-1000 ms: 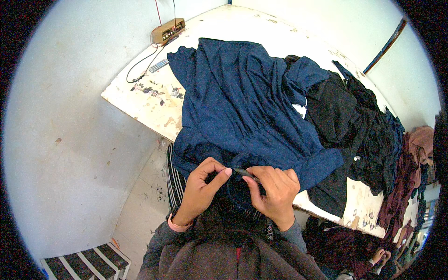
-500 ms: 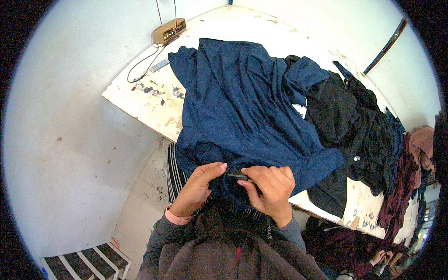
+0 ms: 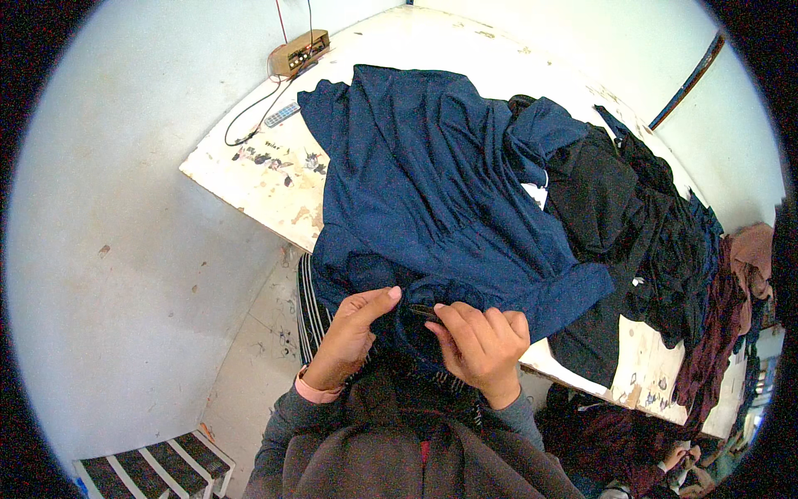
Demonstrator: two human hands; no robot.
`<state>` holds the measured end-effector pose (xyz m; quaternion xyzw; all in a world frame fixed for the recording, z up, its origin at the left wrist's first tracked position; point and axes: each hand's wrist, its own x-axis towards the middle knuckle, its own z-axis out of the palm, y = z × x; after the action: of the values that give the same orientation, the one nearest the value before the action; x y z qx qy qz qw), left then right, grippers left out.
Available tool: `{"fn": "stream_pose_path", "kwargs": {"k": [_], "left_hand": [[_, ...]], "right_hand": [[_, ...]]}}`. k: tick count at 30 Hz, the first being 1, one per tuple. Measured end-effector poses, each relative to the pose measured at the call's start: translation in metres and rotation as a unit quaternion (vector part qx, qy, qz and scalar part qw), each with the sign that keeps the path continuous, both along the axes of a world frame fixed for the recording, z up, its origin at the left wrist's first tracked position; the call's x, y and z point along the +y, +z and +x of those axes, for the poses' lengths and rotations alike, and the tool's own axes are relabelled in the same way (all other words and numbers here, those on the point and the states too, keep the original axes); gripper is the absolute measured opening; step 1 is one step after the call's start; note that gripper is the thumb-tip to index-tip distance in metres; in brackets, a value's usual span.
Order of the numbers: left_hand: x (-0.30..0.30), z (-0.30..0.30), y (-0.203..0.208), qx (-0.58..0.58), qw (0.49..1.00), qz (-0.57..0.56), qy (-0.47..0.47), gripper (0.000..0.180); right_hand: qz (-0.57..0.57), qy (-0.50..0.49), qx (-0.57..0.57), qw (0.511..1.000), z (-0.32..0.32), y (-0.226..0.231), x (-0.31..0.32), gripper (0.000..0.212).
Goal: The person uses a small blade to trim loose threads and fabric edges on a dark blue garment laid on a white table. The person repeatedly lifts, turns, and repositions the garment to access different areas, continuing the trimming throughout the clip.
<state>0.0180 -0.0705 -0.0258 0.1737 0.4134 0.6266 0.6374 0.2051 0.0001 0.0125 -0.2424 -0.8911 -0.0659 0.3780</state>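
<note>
A navy blue garment (image 3: pixel 416 175) lies spread over the table, its near edge hanging toward me. My left hand (image 3: pixel 357 326) pinches an edge of that garment between thumb and forefinger. Close by on the right, my right hand (image 3: pixel 484 348) is closed around small dark thread snips (image 3: pixel 424 311), whose slim tips point left toward the pinched cloth. The gap between the two hands is narrow. Dark folds partly hide the spot where the tips meet the fabric, so I cannot tell whether they touch it.
Black garments (image 3: pixel 588 195) are heaped on the white table (image 3: pixel 249 179) to the right, with maroon cloth (image 3: pixel 706 333) beyond. A brown box-shaped device (image 3: pixel 301 53) with wires and a remote control (image 3: pixel 283 115) sit at far left. Another person's hands (image 3: pixel 677 456) show at lower right.
My right hand has shifted slightly right, and the snips have turned a little in its fingers. The left hand keeps its pinch, drifting slightly left.
</note>
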Motion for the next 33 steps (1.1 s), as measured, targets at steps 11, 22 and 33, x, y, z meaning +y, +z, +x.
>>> {"fn": "stream_pose_path", "kwargs": {"k": [11,22,33], "left_hand": [[-0.001,0.001,0.001,0.035,0.999,-0.028,0.003,0.029],[0.003,0.002,0.001,-0.011,0.999,0.025,0.034,0.026],[0.002,0.003,0.005,0.245,0.966,0.036,0.070,0.024]], "right_hand": [[0.050,-0.022,-0.011,0.998,0.000,-0.004,-0.001,0.027],[-0.375,0.155,0.060,0.912,0.022,-0.005,-0.001,0.035],[-0.151,0.155,0.051,0.975,0.006,-0.022,-0.009,0.026]]}}
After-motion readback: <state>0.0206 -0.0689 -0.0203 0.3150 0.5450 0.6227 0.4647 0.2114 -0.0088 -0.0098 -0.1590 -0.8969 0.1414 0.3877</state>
